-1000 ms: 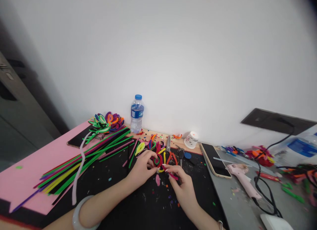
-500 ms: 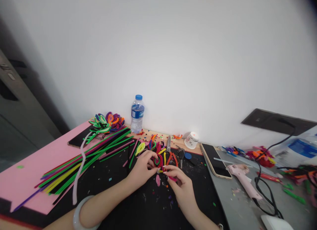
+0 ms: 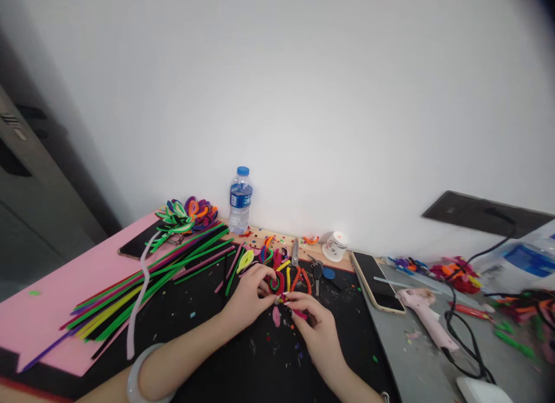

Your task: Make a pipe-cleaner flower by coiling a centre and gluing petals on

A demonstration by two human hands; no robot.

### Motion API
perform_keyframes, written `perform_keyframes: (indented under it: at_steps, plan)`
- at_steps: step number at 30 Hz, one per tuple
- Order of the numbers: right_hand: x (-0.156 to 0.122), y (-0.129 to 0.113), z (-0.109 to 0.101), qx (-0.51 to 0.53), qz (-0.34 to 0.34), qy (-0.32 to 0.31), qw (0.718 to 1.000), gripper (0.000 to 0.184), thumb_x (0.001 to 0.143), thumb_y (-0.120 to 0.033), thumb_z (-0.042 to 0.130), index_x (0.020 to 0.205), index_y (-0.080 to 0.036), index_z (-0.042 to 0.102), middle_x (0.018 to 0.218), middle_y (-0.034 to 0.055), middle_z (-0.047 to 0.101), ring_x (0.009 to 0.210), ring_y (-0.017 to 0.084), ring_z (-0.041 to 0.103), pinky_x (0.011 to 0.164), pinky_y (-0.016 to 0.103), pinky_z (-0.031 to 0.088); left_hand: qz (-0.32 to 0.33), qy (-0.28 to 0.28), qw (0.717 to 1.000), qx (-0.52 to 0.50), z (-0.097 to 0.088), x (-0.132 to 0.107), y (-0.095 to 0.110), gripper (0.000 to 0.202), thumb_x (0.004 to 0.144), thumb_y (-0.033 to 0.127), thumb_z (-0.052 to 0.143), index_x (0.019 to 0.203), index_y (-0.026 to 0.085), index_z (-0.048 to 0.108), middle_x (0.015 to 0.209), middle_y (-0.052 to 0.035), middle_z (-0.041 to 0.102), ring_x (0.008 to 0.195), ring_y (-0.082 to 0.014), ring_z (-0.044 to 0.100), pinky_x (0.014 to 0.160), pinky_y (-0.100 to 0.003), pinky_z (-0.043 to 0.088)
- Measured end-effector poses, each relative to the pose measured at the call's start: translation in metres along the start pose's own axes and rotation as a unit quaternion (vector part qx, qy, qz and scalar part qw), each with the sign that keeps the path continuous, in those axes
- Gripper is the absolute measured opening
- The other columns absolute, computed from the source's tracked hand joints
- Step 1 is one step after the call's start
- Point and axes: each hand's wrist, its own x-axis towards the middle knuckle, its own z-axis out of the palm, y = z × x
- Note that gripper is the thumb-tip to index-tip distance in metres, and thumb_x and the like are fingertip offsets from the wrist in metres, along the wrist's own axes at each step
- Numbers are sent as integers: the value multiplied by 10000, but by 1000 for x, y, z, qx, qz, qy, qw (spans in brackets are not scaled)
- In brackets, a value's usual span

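Note:
A loop of red pipe cleaner (image 3: 276, 283) with a green and dark coil inside is pinched in my left hand (image 3: 250, 296). Close against its lower end are the fingertips of my right hand (image 3: 315, 325), closed on a magenta strand of pipe cleaner (image 3: 300, 314). A pink pipe-cleaner loop (image 3: 276, 317) lies on the black mat (image 3: 260, 368) just below. Behind the hands are orange-handled scissors (image 3: 295, 255), yellow pipe-cleaner pieces (image 3: 284, 265) and a yellow-green loop (image 3: 245, 260). My fingers partly cover where the strands meet.
Long pipe cleaners (image 3: 147, 281) spread across the left beside a green pipe-cleaner flower (image 3: 176, 216). A water bottle (image 3: 241, 200) and a white paper cup (image 3: 335, 246) stand by the wall. To the right lie a phone (image 3: 379, 281), a pink glue gun (image 3: 427, 316) and its black cord.
My right fingertips have shifted slightly left, closer to my left hand, along with the magenta strand. My left hand keeps its hold on the loop.

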Motion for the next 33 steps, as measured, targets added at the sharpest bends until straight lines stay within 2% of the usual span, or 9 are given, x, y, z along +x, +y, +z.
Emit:
perform_keyframes:
  at_steps: [14,33]
  plan:
    - [3,-3,0,-4,14,-13,1000,200,720,-51,554,749,-202,683,966,78,689,910,222,640,817,348,497,-6,-4,1000,2,0,0,3,222,656,67,577,809,201,488,894,18,453,593,-72,568,529,-194,501]
    - [3,-1,-1,4,32,-22,999,197,727,-55,552,751,-206,677,985,65,677,918,210,630,820,318,475,-6,-8,1000,1,0,0,0,223,653,73,580,807,200,482,898,22,449,587,-65,564,517,-183,491]
